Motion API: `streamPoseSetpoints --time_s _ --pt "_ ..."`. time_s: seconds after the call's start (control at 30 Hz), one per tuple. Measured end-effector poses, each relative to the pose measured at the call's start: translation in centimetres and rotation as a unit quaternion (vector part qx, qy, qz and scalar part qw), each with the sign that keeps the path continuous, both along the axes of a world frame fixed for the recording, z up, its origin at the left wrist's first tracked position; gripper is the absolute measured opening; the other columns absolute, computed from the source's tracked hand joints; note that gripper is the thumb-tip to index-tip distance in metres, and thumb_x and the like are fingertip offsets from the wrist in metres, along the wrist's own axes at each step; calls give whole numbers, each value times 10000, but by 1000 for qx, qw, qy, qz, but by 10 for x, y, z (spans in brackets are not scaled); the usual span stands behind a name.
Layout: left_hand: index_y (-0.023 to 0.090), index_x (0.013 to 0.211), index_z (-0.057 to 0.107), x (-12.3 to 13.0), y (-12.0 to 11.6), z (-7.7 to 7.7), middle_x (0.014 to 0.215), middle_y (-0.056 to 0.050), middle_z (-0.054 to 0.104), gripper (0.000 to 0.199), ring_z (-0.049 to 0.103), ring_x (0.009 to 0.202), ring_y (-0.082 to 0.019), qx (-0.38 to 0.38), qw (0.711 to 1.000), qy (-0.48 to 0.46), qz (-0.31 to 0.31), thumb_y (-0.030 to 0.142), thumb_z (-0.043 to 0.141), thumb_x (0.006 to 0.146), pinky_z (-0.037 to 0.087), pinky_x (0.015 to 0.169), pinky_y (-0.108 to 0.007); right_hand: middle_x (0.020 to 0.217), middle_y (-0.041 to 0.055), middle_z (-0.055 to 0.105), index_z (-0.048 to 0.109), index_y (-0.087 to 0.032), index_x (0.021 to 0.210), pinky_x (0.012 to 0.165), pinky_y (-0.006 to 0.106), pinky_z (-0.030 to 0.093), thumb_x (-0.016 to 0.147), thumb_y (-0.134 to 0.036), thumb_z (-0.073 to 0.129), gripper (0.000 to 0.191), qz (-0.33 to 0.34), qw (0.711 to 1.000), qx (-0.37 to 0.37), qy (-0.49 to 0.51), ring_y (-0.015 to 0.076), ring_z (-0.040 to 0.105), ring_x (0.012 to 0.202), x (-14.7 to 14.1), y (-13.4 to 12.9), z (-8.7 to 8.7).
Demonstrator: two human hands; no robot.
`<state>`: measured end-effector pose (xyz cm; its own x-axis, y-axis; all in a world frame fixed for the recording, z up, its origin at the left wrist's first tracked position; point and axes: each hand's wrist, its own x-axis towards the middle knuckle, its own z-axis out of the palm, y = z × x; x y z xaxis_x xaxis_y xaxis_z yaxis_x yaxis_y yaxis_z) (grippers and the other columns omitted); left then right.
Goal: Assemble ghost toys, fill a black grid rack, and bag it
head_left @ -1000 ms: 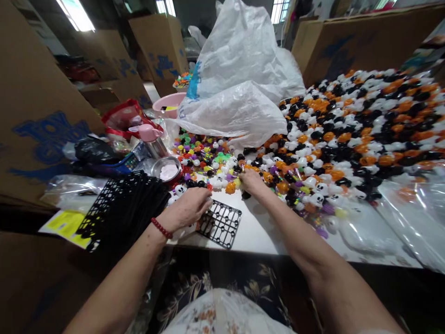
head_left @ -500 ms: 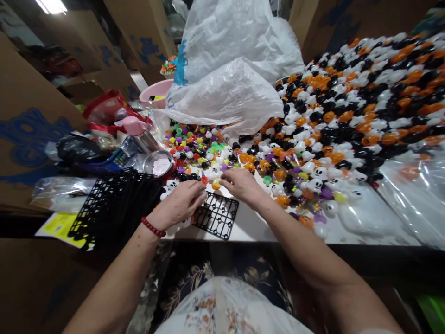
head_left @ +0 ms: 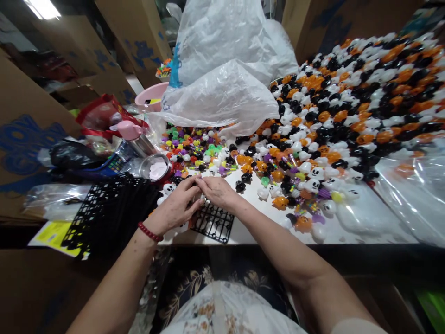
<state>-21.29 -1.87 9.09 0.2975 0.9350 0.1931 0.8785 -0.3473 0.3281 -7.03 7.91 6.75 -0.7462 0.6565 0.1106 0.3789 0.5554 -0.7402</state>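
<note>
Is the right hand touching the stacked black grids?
Apart: in the head view, the left hand lies between the right hand and the stacked black grids.

From the right hand [head_left: 216, 191], a bare stretch of white desk [head_left: 257, 218] at four o'clock gives passage. Small toys [head_left: 212, 149] bar low travel at twelve, a tall white sack [head_left: 229, 88] behind; a larger heap [head_left: 347, 102] blocks two. From the left hand [head_left: 179, 204], stacked black grids [head_left: 114, 208] obstruct nine, a steel bowl [head_left: 165, 171] and flask [head_left: 141, 144] eleven.

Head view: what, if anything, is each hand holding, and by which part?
It cannot be told: the left hand and right hand come together by the black grid, and their fingers hide whatever may be between them.
</note>
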Motion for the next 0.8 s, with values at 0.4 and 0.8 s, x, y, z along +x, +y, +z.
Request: streamPoseSetpoints --time_s 0.4,0.8 --pt "179 1122 545 -4 4 -3 1253 -108 533 233 542 1156 -217 -12 1000 -3 25 309 449 954 463 1013 -388 1120 65 672 548 -200 1300 885 295 454 999 -357 414 365 -29 988 -93 116 173 612 992 18 -19 -31" --pt "189 981 589 2 4 0 1071 -83 557 179 571 982 -187 -26 999 -12 18 224 415 956 507 888 -357 1049 137 639 684 -182 1086 794 308 461 904 -163 521 245 -64 956 173 -227 250 600 969 37 67 -32"
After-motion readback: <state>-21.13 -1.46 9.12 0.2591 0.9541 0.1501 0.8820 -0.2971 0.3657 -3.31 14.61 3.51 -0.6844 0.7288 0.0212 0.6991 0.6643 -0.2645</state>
